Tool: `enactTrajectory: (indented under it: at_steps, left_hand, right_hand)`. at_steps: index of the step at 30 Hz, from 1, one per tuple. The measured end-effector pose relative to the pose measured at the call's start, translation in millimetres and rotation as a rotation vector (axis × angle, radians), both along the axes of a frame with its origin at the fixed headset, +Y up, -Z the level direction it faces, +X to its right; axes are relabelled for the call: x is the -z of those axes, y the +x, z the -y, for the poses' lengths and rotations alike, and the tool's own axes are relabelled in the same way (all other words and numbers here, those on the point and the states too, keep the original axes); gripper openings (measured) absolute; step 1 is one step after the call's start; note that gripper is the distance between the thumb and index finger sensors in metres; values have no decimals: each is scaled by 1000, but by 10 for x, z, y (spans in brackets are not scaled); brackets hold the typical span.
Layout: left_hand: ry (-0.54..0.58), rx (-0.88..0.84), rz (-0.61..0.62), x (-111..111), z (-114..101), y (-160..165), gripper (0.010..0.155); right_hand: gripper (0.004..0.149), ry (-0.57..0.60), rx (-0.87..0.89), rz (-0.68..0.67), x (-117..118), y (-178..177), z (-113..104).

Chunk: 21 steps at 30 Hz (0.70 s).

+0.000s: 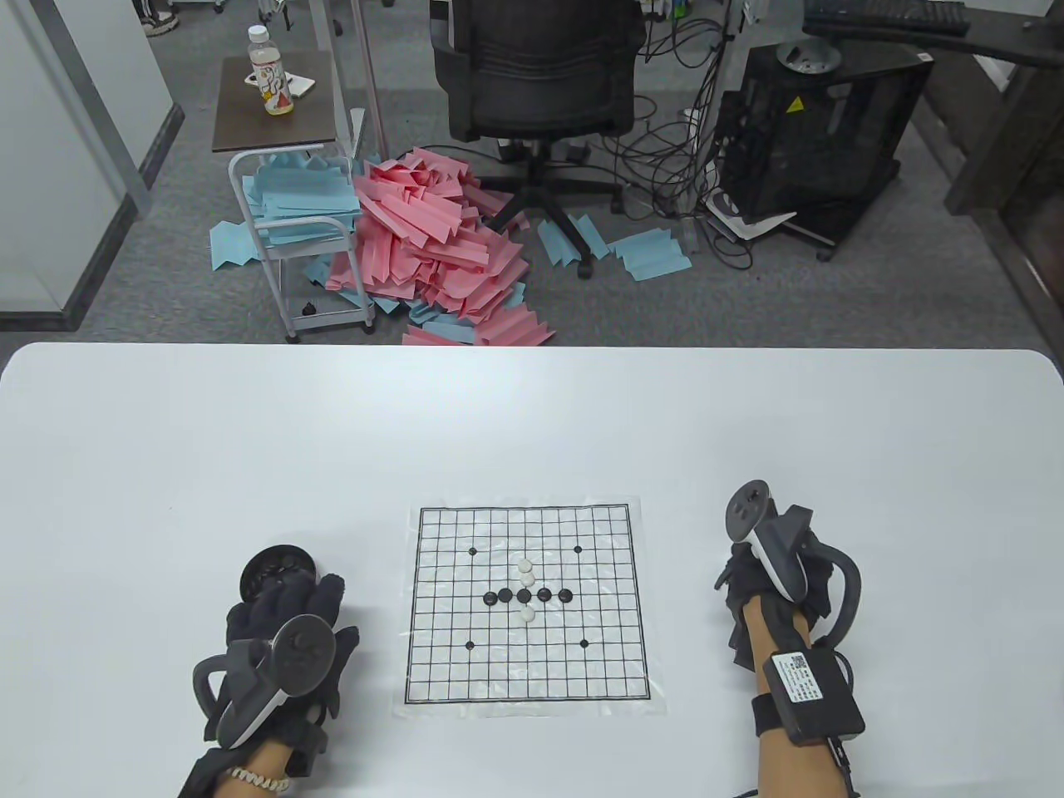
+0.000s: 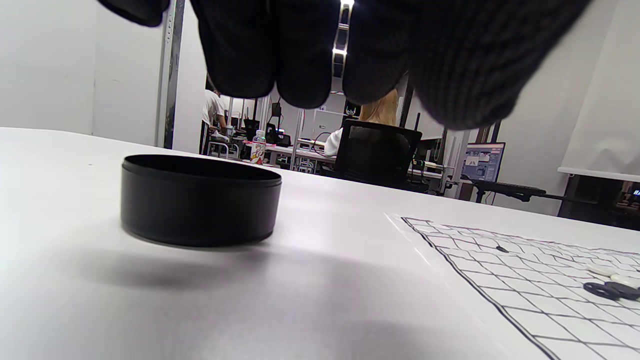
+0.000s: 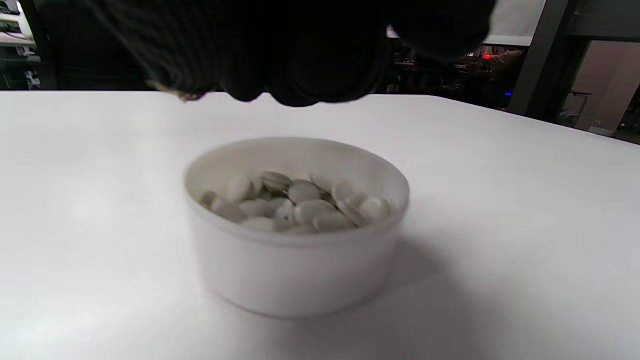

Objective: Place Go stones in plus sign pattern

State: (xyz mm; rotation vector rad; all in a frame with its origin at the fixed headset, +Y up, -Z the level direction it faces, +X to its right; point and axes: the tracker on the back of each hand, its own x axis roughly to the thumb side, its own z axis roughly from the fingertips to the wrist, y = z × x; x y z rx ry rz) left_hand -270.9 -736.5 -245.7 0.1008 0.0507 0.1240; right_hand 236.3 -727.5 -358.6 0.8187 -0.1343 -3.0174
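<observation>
Board (image 1: pixel 525 603) mid-table; five black stones (image 1: pixel 524 595) in row; three white stones (image 1: pixel 525 570) crossing vertically.

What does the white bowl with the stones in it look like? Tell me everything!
The white bowl is small and round with straight sides, and it looks like smooth plastic. It has no lid on. It stands upright on the white table, holding a pile of flat, rounded white stones that come up close to its rim. The gloved right hand hangs just above it and does not seem to touch it.

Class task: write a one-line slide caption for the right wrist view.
Gloved right hand hovers above a white bowl of white Go stones on the white table.
</observation>
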Motion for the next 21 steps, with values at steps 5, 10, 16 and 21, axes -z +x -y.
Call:
enactTrajectory:
  at_steps: [5,10,16,21]
  left_hand:
    - [-4,3,3,1,2,7,69]
    - [-7,2,4,4,2,8,69]
    - [-3,0,5,4,-2,3,69]
    - [-3,1,4,6,-1,5,69]
  right_hand:
    - [49,-73,-42,0,16,71,198]
    - [53,-115,-66,25,73,73,325]
    - [48,-137,-113,66,148,51,391]
    - [41,-136,-133,57,165,13,422]
